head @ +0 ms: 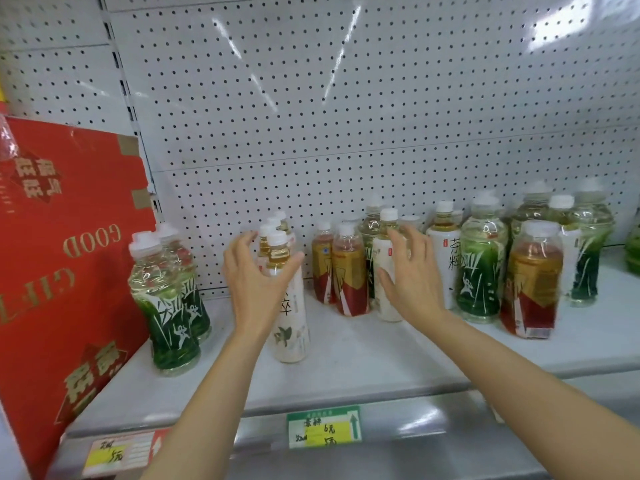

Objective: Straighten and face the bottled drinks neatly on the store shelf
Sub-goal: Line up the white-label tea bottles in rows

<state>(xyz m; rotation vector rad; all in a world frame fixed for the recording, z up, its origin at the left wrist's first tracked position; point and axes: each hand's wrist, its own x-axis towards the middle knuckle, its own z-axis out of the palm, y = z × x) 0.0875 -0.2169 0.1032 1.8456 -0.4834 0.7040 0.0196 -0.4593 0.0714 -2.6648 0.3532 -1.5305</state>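
Bottled drinks stand in loose groups on the white shelf (363, 362). My left hand (254, 285) reaches round the front white-labelled bottle (292, 323) of a short row; its thumb lies against the bottle's shoulder and its curved fingers are spread to the left of the caps. My right hand (414, 282) is spread with straight fingers in front of another white-labelled bottle (384, 271). Between my hands stand two red-and-gold bottles (349, 275). Two green-labelled bottles (171, 306) stand at the left. At the right are a white bottle (446, 258), a green one (481, 271) and a red-and-gold one (533, 289).
A large red gift box (69, 271) leans on the shelf's left end, close to the green bottles. A white pegboard (346, 116) backs the shelf. Price tags (323, 427) hang on the front rail. More green bottles (588, 251) crowd the far right.
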